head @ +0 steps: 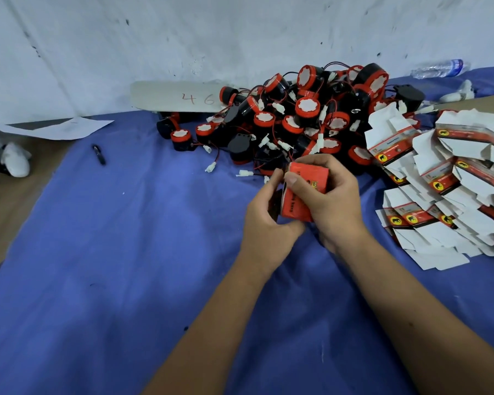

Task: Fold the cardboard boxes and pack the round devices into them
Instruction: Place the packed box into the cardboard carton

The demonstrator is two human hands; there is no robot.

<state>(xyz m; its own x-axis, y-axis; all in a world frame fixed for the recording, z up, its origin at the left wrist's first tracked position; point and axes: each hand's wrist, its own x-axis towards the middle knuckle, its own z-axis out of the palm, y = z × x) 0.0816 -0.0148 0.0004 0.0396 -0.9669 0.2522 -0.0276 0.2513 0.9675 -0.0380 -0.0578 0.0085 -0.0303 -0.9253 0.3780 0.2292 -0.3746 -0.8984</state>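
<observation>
Both hands hold one red box (300, 195) above blue desk (126, 252), near middle. Left hand (264, 216) fingers curl round box's left end. Right hand (330, 195) fingers wrap box from right, thumb on top.

Pile of round devices (297, 118) at 12 o'clock, just behind hands. Flat boxes (445, 181) at 3 o'clock.

Could go wrong: squeeze too hard, box crushes. Flap may pop open, device falls out. Loose wires (211, 163) close by, could catch.
</observation>
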